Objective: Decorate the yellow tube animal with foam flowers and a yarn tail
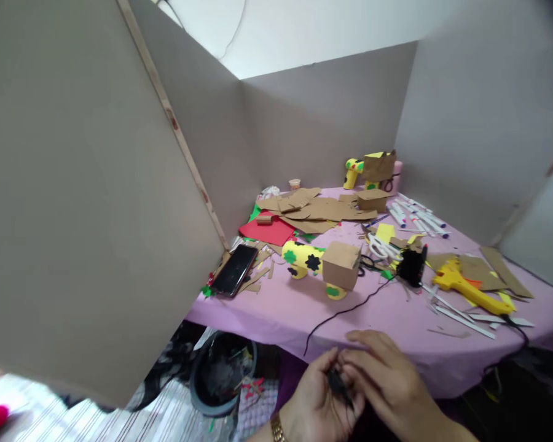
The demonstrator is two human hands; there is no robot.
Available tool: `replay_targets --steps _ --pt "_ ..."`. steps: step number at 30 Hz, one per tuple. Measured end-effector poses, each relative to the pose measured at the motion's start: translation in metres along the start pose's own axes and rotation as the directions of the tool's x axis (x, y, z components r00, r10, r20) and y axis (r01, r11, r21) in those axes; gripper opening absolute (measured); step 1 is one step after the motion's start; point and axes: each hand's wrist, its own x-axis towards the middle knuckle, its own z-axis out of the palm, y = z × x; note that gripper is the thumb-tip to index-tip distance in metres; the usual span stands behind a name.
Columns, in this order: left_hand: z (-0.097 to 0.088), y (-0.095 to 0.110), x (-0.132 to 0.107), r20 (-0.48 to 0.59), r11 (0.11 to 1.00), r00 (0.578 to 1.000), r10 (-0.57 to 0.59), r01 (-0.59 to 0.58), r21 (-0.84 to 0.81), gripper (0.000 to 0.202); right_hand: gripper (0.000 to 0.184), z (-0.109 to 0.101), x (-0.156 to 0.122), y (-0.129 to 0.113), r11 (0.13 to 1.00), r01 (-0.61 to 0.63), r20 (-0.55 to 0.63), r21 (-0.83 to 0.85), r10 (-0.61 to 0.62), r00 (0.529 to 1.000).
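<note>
A small black bundle [337, 384], seemingly of dark strands, sits between the two hands, just in front of the bench's near edge. The left hand [314, 396], palm up, is partly curled and has hold of the bundle; a gold-coloured band [277, 428] circles its wrist. The right hand [389, 376] bends over it with loosely curved fingers; whether it grips the bundle too, I cannot tell. Beyond them, a black yarn strand [345, 310] runs over the pink-covered bench [281, 319] to a black yarn bunch [411, 268]. Left of that bunch stands a yellow spotted figure [301, 256] with a brown cardboard box [341, 264] at its right end. A yellow glue gun [470, 290] lies to the right, a phone [234, 270] to the left. Farther back are a red sheet [268, 229], cardboard pieces [325, 209] and white markers [421, 219]. Below, left of the hands, is a dark basin [198, 393].
</note>
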Motion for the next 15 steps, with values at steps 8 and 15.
replay_targets --steps 8,15 --pt "-0.082 0.054 -0.046 -0.423 0.969 0.895 0.140 -0.212 -0.127 0.011 0.011 -0.023 -0.005 0.015 0.963 -0.264 -0.128 0.054 0.269 0.955" --pt "-0.145 0.138 -0.066 -0.679 0.867 0.578 0.452 -0.463 0.183 0.016 0.026 -0.048 0.004 0.048 0.869 -0.492 -0.253 -0.057 0.464 0.849"
